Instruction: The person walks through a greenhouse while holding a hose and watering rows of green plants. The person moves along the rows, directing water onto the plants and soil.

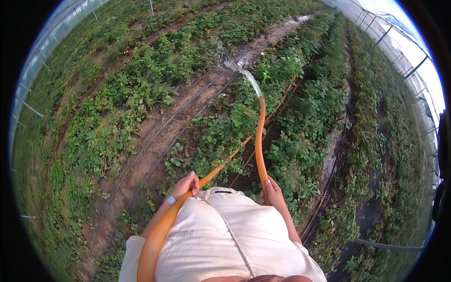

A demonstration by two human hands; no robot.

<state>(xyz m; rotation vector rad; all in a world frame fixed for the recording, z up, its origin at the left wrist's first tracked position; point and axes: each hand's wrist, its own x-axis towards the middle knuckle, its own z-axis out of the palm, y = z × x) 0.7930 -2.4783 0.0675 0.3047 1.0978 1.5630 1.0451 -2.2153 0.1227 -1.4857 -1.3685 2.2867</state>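
Observation:
An orange hose (pixel 260 136) rises from my right hand (pixel 273 191), whose fingers grip it near my waist, and a white stream of water (pixel 251 80) pours from its far end onto the dirt path. My left hand (pixel 187 184) is curled on the length of orange hose that runs over the left of my cream shirt (pixel 221 235) and off among the plants. A pale band circles my left wrist. A white cord hangs down the shirt's front.
Rows of leafy plants (pixel 122 94) line dirt paths (pixel 155 127) with dark drip lines along them. A wet dark strip (pixel 364 221) runs between rows at the right. Metal poles and plastic sheeting (pixel 399 66) of a greenhouse stand along both sides.

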